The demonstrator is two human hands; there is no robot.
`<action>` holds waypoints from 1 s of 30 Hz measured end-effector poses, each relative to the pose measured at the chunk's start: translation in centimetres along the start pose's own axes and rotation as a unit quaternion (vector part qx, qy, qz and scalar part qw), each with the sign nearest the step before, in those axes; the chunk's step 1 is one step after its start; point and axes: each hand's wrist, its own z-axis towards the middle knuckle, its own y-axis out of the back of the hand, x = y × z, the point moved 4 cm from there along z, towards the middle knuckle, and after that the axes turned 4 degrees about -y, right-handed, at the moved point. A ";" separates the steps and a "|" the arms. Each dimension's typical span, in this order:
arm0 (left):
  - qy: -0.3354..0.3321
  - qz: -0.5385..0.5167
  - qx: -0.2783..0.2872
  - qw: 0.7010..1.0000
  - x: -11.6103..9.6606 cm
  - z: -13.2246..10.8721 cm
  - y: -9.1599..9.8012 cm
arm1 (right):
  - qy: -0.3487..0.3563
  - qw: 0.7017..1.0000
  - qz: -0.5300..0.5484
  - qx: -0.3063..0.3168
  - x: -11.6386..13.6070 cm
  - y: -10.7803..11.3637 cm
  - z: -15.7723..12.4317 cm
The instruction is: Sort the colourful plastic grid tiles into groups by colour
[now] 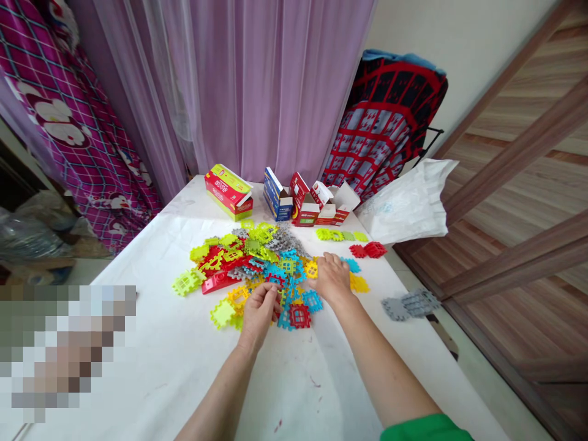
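Observation:
A mixed pile of interlocking plastic building pieces (252,245) in lime, red, yellow, blue and grey lies on the white table (160,343). My left hand (261,311) is at the pile's near edge, thumb and fingers pinched; what they hold, if anything, is hidden. Over the pile's right side, my right hand (331,280) is curled, with a yellow window piece (311,269) against its thumb side. A red window piece (300,316) and a blue window piece (312,301) lie between the hands. Just past my right hand are yellow pieces (359,283) and blue pieces (351,264).
Lime pieces (342,235), red pieces (368,250) and a grey row of pieces (410,304) lie apart on the right. Behind stand a red-and-lime box (229,193), a blue box (277,197) and red boxes (303,202). A white bag (408,202) rests at the right edge.

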 end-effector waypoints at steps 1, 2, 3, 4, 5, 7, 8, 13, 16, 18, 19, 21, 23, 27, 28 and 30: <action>-0.003 0.002 0.002 1.000 0.2 0.1 0.0 | -0.003 1.000 0.008 -0.003 -0.3 0.6 -0.2; -0.007 0.006 0.003 1.000 0.5 0.1 0.0 | -0.005 1.000 0.021 -0.008 -0.7 1.2 -0.4; -0.015 0.014 0.005 1.000 0.6 0.2 0.0 | -0.006 0.999 0.040 -0.016 -1.1 1.7 -0.7; -0.029 0.026 0.011 0.999 0.7 0.2 -0.1 | -0.005 0.997 0.069 -0.025 -1.5 2.1 -1.1; -0.053 0.045 0.018 0.997 0.6 0.1 -0.2 | -0.001 0.994 0.106 -0.030 -1.8 2.4 -1.5; -0.134 0.100 0.034 0.985 0.0 -0.3 -0.3 | 0.016 0.979 0.201 -0.013 -2.0 2.3 -2.5; -0.180 0.134 0.042 0.974 -0.4 -0.6 -0.4 | 0.030 0.968 0.249 0.007 -2.0 2.0 -3.0; -0.301 0.266 0.106 0.910 -1.4 -2.0 -1.0 | 0.098 0.914 0.390 0.061 -0.8 1.0 -5.1; -0.261 0.248 0.100 0.927 -1.1 -1.8 -1.1 | 0.115 0.892 0.435 0.048 -0.3 0.8 -5.4; -0.160 0.176 0.073 0.969 -0.4 -1.3 -0.8 | 0.120 0.870 0.477 0.035 -0.2 0.7 -5.3; -0.106 0.138 0.063 0.983 0.1 -1.0 -0.7 | 0.119 0.861 0.493 0.022 -0.3 0.6 -5.3; -0.030 0.087 0.056 0.994 0.8 -0.7 -0.7 | 0.117 0.859 0.499 -0.018 -0.5 0.5 -5.4; 0.000 0.065 0.063 0.996 0.9 -0.6 -0.7 | 0.122 0.868 0.477 -0.062 -0.5 0.4 -5.7; 0.052 0.002 0.071 0.996 0.4 -0.9 -0.8 | 0.141 0.877 0.446 -0.107 -0.3 0.2 -6.5; 0.058 -0.008 0.070 0.996 0.3 -1.0 -0.9 | 0.144 0.877 0.445 -0.110 -0.3 0.2 -6.6; 0.062 -0.013 0.064 0.996 0.0 -1.1 -0.9 | 0.150 0.877 0.443 -0.111 -0.4 0.3 -6.8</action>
